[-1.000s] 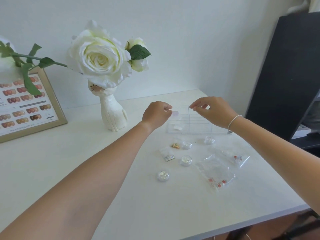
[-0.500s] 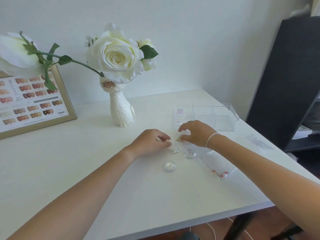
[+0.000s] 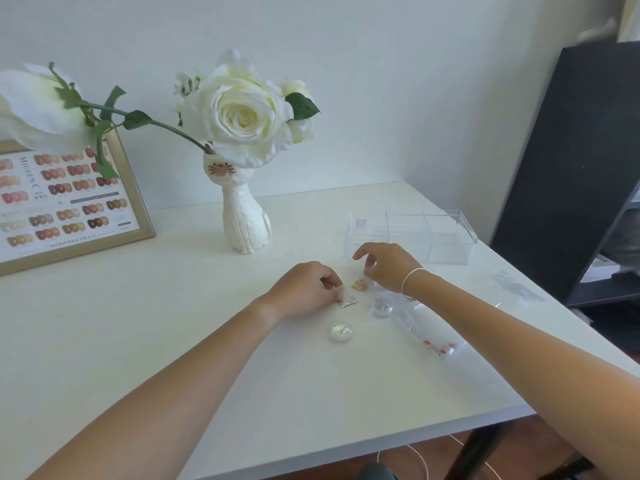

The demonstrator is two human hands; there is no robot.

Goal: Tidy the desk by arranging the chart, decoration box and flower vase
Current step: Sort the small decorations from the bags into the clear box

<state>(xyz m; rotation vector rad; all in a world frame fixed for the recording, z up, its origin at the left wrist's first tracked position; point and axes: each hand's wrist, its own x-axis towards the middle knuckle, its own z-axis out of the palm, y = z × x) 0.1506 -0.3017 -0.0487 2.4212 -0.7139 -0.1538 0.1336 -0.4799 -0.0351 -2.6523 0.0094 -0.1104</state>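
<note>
Three task things stand on the white desk (image 3: 173, 341): the framed chart (image 3: 65, 202), headed "MIGIEN" at far left, the cat-faced flower vase (image 3: 244, 220) beside it, the clear decoration box (image 3: 415, 237) at right. The left hand (image 3: 304, 289) pinches a silver packet (image 3: 347, 302); the right hand (image 3: 388, 266) hovers, fingers loosely curled.

White desk (image 3: 145, 341) carries: framed chart (image 3: 65, 206) propped at back left; cat-shaped vase (image 3: 244, 216) w/ white roses, center back; clear decoration box (image 3: 412, 237) back right. Front center: two small sachets (image 3: 348, 302), two round glitter pots (image 3: 341, 330), clear bags (image 3: 429, 336).
</note>
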